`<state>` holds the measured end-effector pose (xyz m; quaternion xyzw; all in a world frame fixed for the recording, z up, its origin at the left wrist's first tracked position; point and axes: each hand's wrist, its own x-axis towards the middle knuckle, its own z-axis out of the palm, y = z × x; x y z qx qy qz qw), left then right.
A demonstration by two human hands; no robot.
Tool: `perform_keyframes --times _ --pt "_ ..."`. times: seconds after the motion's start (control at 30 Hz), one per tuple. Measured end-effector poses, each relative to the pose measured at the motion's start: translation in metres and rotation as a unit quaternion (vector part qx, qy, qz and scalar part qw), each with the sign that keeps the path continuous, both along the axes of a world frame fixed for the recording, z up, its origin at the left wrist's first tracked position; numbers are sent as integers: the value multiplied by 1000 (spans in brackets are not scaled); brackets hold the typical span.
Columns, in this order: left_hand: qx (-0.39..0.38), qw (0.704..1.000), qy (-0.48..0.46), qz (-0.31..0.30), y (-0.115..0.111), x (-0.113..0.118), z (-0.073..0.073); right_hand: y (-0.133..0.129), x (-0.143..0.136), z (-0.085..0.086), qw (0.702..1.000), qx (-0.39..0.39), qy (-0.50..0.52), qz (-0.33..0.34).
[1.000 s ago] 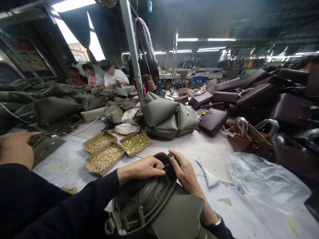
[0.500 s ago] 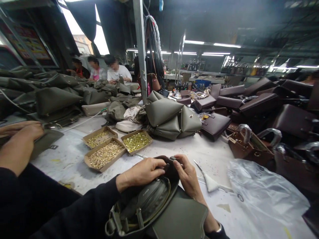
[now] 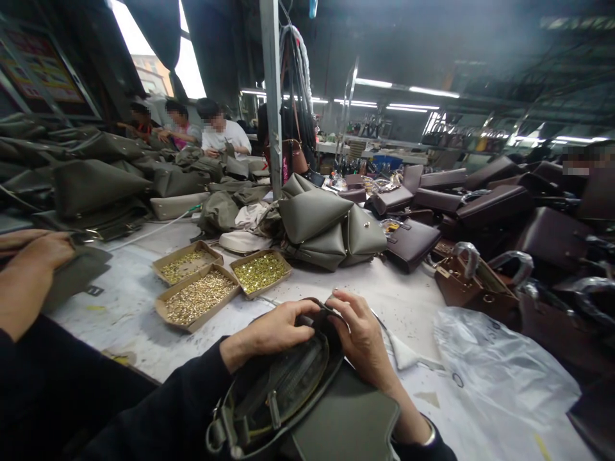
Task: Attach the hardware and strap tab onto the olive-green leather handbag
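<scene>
As hands grip, olive handbag (image 3: 307,397) (unzipped), gaping

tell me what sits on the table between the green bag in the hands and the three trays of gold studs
In the head view, nothing: only bare white table lies between the olive bag under both hands and the cardboard trays of studs, bar a few loose specks.
</scene>
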<state>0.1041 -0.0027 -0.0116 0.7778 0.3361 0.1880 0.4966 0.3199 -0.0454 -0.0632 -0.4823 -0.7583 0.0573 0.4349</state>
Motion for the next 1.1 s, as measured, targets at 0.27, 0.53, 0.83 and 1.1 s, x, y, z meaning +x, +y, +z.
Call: perform_keyframes --times 0.27,0.53,0.83,1.1 --pt "90 990 49 95 -21 -11 -8 7 -17 1 991 -46 55 112" --pt "152 973 86 149 -36 -16 -34 52 -20 25 957 -211 130 153" --pt "71 988 6 135 -38 -25 -37 83 -57 27 946 -222 169 163" --pt "-53 990 -69 112 -34 -31 -37 82 -56 27 938 -244 190 155"
